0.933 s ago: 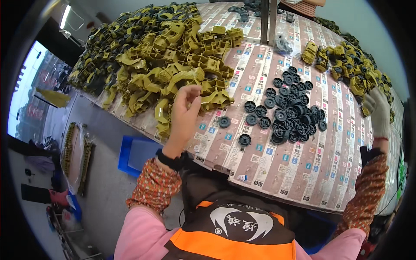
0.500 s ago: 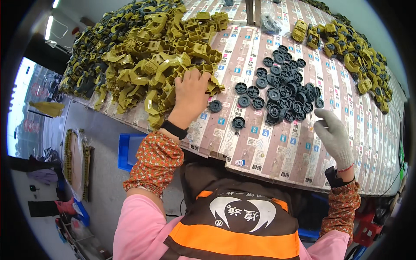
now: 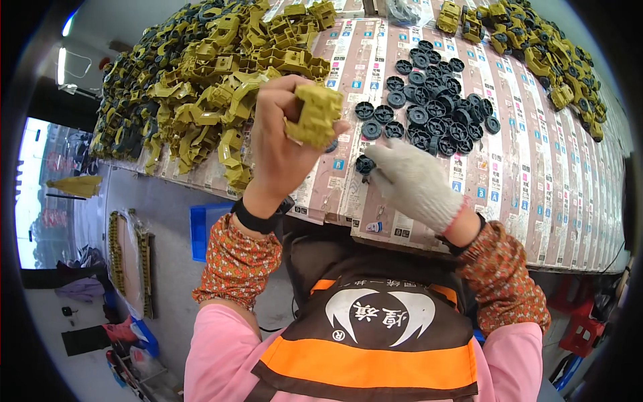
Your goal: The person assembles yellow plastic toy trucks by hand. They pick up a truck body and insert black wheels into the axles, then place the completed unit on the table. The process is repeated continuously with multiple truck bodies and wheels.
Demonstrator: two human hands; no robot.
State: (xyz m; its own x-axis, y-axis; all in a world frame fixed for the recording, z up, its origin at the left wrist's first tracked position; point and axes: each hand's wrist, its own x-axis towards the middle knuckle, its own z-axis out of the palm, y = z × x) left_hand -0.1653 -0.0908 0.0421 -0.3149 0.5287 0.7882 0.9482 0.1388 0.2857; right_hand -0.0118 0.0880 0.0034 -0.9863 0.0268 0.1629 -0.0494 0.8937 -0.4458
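My left hand (image 3: 284, 137), bare, is closed around a yellow plastic toy vehicle body (image 3: 315, 115), raised over the table in front of the pile. My right hand (image 3: 418, 184) wears a pale knitted glove. Its thumb and fingers are apart, with the fingertips at a single black toy wheel (image 3: 365, 165) on the table; part of their contact is hidden. Beyond that hand lies a loose heap of black wheels (image 3: 439, 107), some of them set apart along its left side.
A large pile of yellow toy bodies (image 3: 221, 80) covers the table's left side. Yellow vehicles with black wheels (image 3: 549, 63) lie at the far right. A clear plastic bag (image 3: 404, 12) sits at the back. A blue bin (image 3: 204, 231) is below the table edge.
My left hand has lifted a toy vehicle body off the pile. My right hand has moved left, from beside the wheel heap to the single wheel. The view has shifted slightly.
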